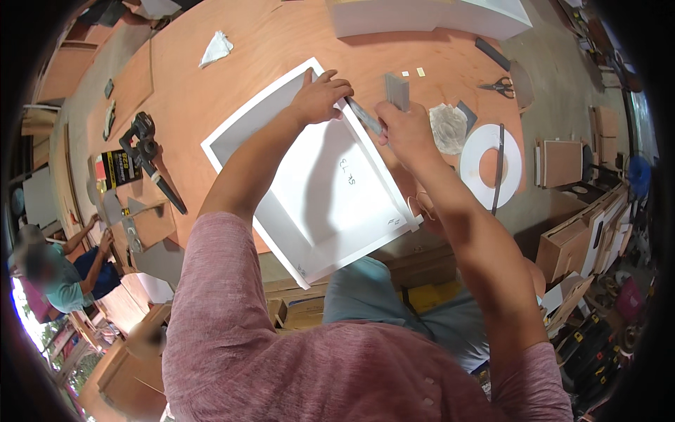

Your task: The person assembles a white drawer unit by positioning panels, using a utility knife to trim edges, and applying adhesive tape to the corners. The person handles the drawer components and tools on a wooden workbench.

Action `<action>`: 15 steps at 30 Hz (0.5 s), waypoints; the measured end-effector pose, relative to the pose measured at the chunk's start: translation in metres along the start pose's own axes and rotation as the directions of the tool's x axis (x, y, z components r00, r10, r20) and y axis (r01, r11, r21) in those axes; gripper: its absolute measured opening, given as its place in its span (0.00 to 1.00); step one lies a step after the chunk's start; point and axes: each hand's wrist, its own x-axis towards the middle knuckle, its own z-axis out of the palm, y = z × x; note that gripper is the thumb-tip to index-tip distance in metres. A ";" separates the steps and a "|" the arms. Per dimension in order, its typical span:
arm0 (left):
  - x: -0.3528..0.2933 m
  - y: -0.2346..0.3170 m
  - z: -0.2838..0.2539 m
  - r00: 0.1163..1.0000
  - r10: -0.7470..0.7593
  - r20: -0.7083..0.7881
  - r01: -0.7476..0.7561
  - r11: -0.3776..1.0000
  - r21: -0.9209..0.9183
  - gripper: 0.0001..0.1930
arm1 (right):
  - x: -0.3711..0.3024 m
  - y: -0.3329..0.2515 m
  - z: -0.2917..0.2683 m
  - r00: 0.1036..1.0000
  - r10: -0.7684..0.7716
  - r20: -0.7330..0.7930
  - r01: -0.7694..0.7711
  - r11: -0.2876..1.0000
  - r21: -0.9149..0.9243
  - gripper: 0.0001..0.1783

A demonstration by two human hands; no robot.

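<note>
An open white box, shaped like a drawer, lies tilted on the wooden table in front of me, with handwriting on its inside. My left hand grips its far corner, fingers over the rim. Just outside the box's right wall, my right hand is closed around a grey flat-bladed tool; its exact kind is unclear. A narrow grey strip runs from that hand along the rim toward my left hand. A loop of thin strip hangs at the near right corner.
On the wooden table are a crumpled white cloth, a black power tool, scissors, a clear plastic-like lump and a white roll. Another white panel piece stands at the far edge. A co-worker sits at left.
</note>
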 end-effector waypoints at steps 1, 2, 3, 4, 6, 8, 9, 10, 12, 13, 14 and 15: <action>0.000 -0.001 0.004 0.999 0.010 -0.034 -0.011 0.999 -0.039 0.24 | -0.001 -0.001 0.002 1.000 0.004 0.012 -0.004 1.000 -0.006 0.21; 0.000 -0.002 0.006 1.000 0.003 -0.012 -0.004 1.000 -0.030 0.23 | -0.002 -0.002 0.005 1.000 0.008 0.023 -0.007 1.000 -0.011 0.20; 0.001 -0.002 0.004 1.000 0.002 0.011 -0.002 1.000 -0.021 0.21 | -0.004 -0.004 0.006 1.000 -0.005 0.030 0.006 1.000 -0.019 0.20; 0.003 -0.002 0.003 0.999 0.001 0.035 -0.001 1.000 -0.013 0.20 | -0.006 -0.005 0.008 0.999 -0.018 0.037 0.019 0.999 -0.027 0.20; 0.005 -0.003 0.001 0.995 0.096 -0.005 -0.096 0.995 0.037 0.19 | -0.005 -0.005 0.009 0.999 -0.013 0.032 0.014 0.999 -0.032 0.19; 0.008 -0.006 -0.001 0.990 0.143 0.009 -0.143 0.988 0.053 0.18 | -0.001 0.000 0.007 1.000 0.022 0.007 -0.022 0.999 -0.028 0.19; 0.012 -0.007 -0.001 0.989 0.143 0.043 -0.144 0.989 0.040 0.18 | -0.001 0.000 0.007 1.000 0.011 0.013 -0.011 1.000 0.002 0.17; 0.013 -0.009 -0.001 0.987 0.143 0.076 -0.146 0.989 0.028 0.19 | -0.003 -0.001 0.006 1.000 0.000 0.017 0.000 0.999 0.033 0.16; 0.015 -0.011 -0.001 0.986 0.145 0.081 -0.146 0.989 0.011 0.19 | -0.006 -0.004 0.008 0.999 -0.017 0.027 0.015 0.999 0.047 0.15; 0.015 -0.011 0.000 0.985 0.148 0.084 -0.149 0.989 0.003 0.18 | -0.007 -0.006 0.009 0.999 -0.022 0.033 0.021 0.999 0.031 0.15; 0.015 -0.011 0.001 0.985 0.156 0.077 -0.156 0.988 -0.002 0.18 | -0.007 -0.006 0.010 0.999 -0.027 0.038 0.026 1.000 0.014 0.14; 0.015 -0.012 0.001 0.984 0.164 0.072 -0.164 0.986 -0.005 0.18 | -0.008 -0.004 0.012 0.998 -0.044 0.043 0.043 0.999 0.010 0.14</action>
